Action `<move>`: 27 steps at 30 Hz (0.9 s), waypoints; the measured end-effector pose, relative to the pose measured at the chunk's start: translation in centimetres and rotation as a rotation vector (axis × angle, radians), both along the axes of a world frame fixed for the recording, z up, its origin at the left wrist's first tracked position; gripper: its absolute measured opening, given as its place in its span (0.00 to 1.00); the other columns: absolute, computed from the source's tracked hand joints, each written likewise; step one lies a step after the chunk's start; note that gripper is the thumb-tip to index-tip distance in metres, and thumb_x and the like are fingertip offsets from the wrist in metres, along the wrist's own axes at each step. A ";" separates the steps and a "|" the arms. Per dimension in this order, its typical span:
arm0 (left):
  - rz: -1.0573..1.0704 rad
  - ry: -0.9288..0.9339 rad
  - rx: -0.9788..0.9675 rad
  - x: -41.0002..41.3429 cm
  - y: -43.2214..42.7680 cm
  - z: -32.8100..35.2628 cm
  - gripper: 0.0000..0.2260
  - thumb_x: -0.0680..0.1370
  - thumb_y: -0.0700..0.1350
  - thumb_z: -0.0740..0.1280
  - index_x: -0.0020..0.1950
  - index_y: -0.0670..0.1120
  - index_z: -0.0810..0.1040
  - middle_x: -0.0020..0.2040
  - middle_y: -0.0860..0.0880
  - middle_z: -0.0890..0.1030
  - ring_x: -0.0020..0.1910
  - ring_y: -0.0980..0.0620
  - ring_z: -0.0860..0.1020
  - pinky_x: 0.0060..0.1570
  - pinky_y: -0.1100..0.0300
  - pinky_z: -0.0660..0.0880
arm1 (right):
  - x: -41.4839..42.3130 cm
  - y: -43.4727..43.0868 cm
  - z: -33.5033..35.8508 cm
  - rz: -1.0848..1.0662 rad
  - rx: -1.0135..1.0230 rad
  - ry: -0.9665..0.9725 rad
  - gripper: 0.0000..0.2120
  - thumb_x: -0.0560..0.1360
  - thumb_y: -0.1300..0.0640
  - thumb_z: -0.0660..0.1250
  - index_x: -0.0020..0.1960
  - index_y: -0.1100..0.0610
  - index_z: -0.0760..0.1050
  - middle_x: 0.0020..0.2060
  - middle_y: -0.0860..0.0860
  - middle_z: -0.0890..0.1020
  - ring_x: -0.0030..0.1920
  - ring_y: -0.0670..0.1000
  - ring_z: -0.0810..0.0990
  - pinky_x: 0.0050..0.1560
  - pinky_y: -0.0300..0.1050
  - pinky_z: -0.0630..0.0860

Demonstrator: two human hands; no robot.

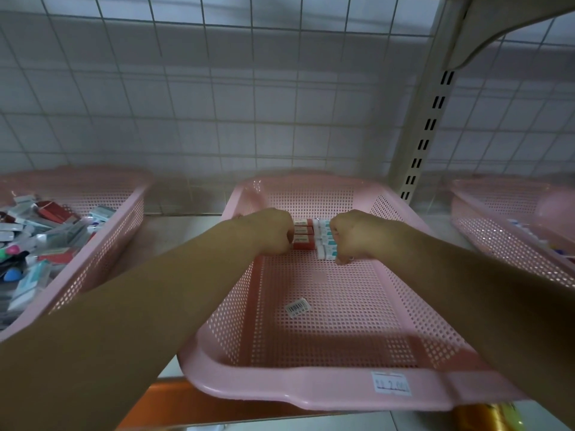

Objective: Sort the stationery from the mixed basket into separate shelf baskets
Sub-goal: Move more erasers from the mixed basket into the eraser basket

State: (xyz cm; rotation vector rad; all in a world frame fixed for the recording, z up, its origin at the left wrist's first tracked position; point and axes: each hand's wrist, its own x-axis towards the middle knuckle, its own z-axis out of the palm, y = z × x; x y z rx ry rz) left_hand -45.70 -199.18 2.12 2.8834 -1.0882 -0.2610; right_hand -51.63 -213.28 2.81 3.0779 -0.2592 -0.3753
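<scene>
Both my hands reach into the middle pink basket (311, 390) on the shelf. My left hand (267, 231), fingers curled, holds a row of red boxes (303, 234) at the basket's far end. My right hand (351, 234), also curled, holds a row of white-and-teal boxes (323, 237) pressed against the red ones. The fingertips are mostly hidden behind the knuckles. The mixed basket (102, 259) at the left is heaped with assorted stationery packets (37, 237).
A loose barcode label (297, 307) lies on the middle basket's floor, and a price sticker (390, 383) is on its front rim. A third pink basket (510, 225) with some items stands at the right. A shelf upright (426, 129) and wire grid backing rise behind.
</scene>
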 end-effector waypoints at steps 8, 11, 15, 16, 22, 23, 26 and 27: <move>-0.041 -0.218 -0.042 0.1 0.3 2.2 0.16 0.78 0.46 0.62 0.65 0.48 0.73 0.65 0.47 0.73 0.62 0.48 0.72 0.61 0.52 0.70 | 0.0 1.1 1.8 0.038 0.052 -0.137 0.12 0.74 0.61 0.63 0.57 0.57 0.73 0.50 0.53 0.76 0.47 0.53 0.76 0.38 0.42 0.73; -0.080 -0.308 -0.049 0.4 2.3 4.9 0.16 0.78 0.46 0.61 0.66 0.49 0.72 0.65 0.47 0.72 0.64 0.48 0.70 0.62 0.55 0.69 | 1.2 2.5 2.8 0.136 -0.008 -0.265 0.15 0.74 0.59 0.62 0.60 0.57 0.73 0.55 0.55 0.77 0.52 0.55 0.77 0.45 0.45 0.74; -0.025 -0.416 -0.080 1.3 8.2 7.3 0.16 0.78 0.47 0.60 0.66 0.51 0.72 0.65 0.49 0.72 0.64 0.48 0.70 0.61 0.57 0.68 | 3.3 5.7 4.6 0.279 -0.033 -0.382 0.19 0.73 0.58 0.62 0.63 0.57 0.70 0.58 0.57 0.73 0.57 0.58 0.74 0.52 0.46 0.73; -0.002 -0.435 -0.065 1.6 10.0 7.4 0.16 0.78 0.48 0.60 0.66 0.51 0.72 0.65 0.49 0.72 0.64 0.48 0.70 0.61 0.57 0.68 | 3.8 6.8 5.1 0.304 -0.039 -0.409 0.19 0.73 0.58 0.62 0.64 0.56 0.70 0.58 0.57 0.73 0.58 0.58 0.74 0.52 0.46 0.72; 0.148 -0.476 0.096 2.3 21.5 8.1 0.16 0.79 0.48 0.56 0.65 0.50 0.73 0.62 0.47 0.73 0.63 0.47 0.71 0.59 0.57 0.70 | 7.1 14.7 6.4 0.459 -0.013 -0.478 0.19 0.76 0.56 0.60 0.67 0.55 0.67 0.61 0.56 0.71 0.60 0.57 0.72 0.56 0.47 0.70; 0.180 -0.462 0.107 2.4 23.3 8.2 0.16 0.79 0.47 0.58 0.66 0.51 0.72 0.63 0.48 0.73 0.63 0.48 0.71 0.59 0.57 0.70 | 7.6 16.0 6.3 0.485 -0.015 -0.477 0.19 0.76 0.56 0.60 0.66 0.55 0.67 0.61 0.56 0.72 0.60 0.58 0.72 0.56 0.47 0.71; 0.267 -0.435 0.125 2.6 28.0 8.3 0.15 0.79 0.47 0.59 0.66 0.52 0.73 0.64 0.50 0.73 0.63 0.49 0.71 0.58 0.58 0.71 | 8.9 20.1 6.0 0.552 -0.031 -0.491 0.18 0.75 0.58 0.59 0.65 0.56 0.69 0.60 0.57 0.73 0.59 0.59 0.73 0.55 0.47 0.73; 0.289 -0.429 0.129 2.7 29.4 8.2 0.15 0.79 0.48 0.59 0.65 0.52 0.73 0.64 0.50 0.73 0.63 0.49 0.71 0.58 0.57 0.71 | 9.2 21.3 5.8 0.575 -0.032 -0.490 0.17 0.75 0.58 0.59 0.64 0.56 0.70 0.59 0.57 0.73 0.58 0.59 0.74 0.54 0.46 0.73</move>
